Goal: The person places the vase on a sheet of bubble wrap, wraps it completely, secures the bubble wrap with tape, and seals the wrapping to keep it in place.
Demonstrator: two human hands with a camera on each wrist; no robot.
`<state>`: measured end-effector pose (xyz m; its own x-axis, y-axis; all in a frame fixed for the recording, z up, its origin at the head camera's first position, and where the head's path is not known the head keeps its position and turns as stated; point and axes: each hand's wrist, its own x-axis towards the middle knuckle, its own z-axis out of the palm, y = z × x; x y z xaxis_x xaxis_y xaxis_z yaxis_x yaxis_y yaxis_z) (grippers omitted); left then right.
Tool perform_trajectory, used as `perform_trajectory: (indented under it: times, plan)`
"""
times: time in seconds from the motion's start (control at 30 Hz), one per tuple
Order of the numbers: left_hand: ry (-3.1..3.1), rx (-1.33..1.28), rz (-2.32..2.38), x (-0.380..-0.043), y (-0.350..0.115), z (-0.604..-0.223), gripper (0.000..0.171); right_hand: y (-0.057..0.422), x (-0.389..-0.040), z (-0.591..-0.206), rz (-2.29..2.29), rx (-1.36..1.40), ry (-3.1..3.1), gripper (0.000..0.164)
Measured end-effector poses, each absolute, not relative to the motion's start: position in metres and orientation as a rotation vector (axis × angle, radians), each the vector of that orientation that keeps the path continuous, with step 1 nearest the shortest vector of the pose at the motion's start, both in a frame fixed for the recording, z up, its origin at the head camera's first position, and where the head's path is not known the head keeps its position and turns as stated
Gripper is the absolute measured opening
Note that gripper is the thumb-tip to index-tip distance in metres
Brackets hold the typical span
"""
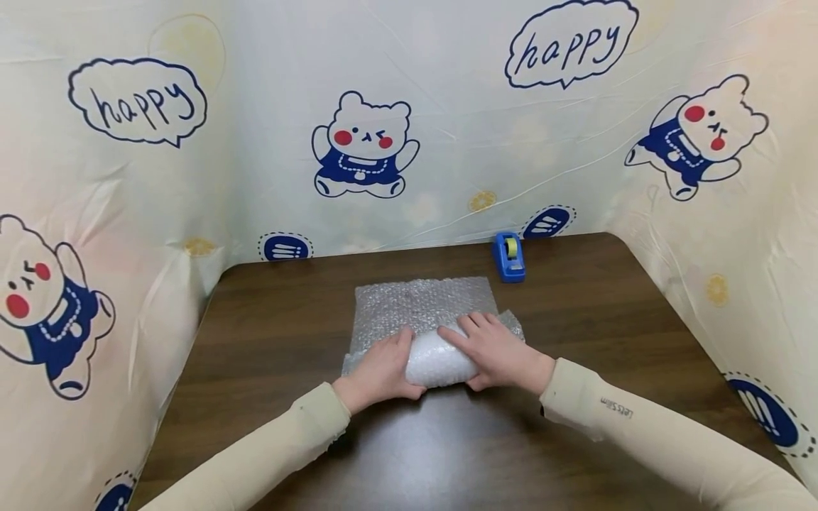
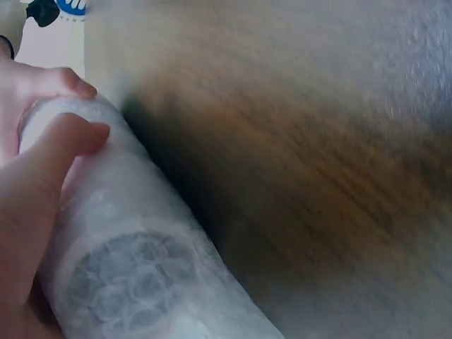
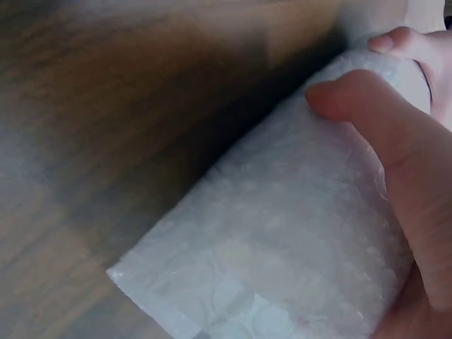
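Roll: a fat white bubble-wrap roll (image 1: 437, 358) lies sideways on the dark brown wooden counter (image 1: 268, 341).
Left hand (image 1: 382, 365): grips the roll's left part.
Right hand (image 1: 495, 351): grips its right part.
Flat part: a see-through bubble-wrap sheet (image 1: 415, 305) spreads just behind the roll.
Tape: a blue tape holder with yellow tape (image 1: 509, 259) sits near the back edge.
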<state>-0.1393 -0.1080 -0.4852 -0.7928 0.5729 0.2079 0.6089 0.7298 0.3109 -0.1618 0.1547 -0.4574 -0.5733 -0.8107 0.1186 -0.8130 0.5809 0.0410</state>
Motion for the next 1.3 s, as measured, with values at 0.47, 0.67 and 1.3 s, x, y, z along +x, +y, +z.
perform_trajectory:
  times: [0.47, 0.67, 1.3]
  plan:
    - [-2.979, -0.929, -0.776, -0.151, -0.115, -0.479, 0.077, 0.152, -0.18, -0.446, 0.131, 1.453, -2.792, 0.098]
    - [-2.989, -0.883, -0.669, -0.149, -0.118, -0.48, 0.08, 0.149, -0.185, -0.443, 0.132, 1.484, -2.829, 0.097]
    - [-2.925, -0.913, -0.571, -0.154, -0.122, -0.484, 0.077, 0.15, -0.195, -0.447, 0.115, 1.428, -2.831, 0.094]
